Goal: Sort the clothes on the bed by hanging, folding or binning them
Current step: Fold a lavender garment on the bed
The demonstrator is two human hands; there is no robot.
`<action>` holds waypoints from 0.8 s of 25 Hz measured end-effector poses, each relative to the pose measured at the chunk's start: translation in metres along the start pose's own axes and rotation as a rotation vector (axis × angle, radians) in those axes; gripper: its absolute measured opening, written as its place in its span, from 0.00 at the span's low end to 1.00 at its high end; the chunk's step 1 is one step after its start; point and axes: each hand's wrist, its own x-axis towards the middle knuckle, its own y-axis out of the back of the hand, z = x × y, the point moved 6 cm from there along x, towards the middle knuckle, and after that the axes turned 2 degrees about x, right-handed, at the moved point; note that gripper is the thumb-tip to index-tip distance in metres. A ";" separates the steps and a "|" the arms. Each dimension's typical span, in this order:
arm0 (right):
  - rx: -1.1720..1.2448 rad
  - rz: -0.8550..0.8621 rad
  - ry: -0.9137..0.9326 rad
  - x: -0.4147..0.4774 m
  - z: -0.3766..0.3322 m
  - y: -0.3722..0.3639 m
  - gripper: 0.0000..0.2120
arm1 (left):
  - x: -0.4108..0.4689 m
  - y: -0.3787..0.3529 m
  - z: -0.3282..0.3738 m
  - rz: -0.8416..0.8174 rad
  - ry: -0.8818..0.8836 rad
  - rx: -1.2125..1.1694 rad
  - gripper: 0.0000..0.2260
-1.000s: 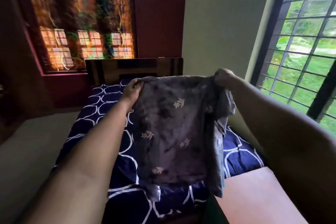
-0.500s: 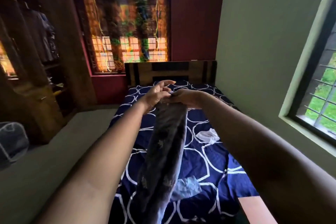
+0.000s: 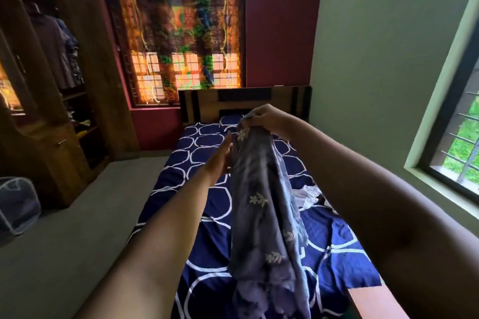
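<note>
- Grey floral garment (image 3: 261, 204) hanging over the blue patterned bed (image 3: 207, 204), pinched at its top by the right hand (image 3: 267, 116).
- Left hand (image 3: 223, 155) flat-fingered against the garment's side — gripping nothing.
- Crumpled white cloth (image 3: 307, 195) on the bed.

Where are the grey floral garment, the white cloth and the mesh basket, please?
grey floral garment (image 3: 261, 215): head view, hanging middle.
white cloth (image 3: 308, 194): head view, crumpled middle.
mesh basket (image 3: 15, 211): head view, side wall.
</note>
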 end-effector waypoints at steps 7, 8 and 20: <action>0.482 0.120 -0.087 -0.007 0.034 0.062 0.05 | 0.012 0.010 -0.011 -0.036 0.058 -0.197 0.13; 0.468 0.067 -0.181 -0.011 0.047 0.063 0.07 | 0.013 0.010 0.003 -0.038 0.024 -0.243 0.13; -0.426 -0.251 -0.389 -0.015 0.117 -0.050 0.08 | 0.046 0.032 0.086 0.215 -0.316 0.219 0.11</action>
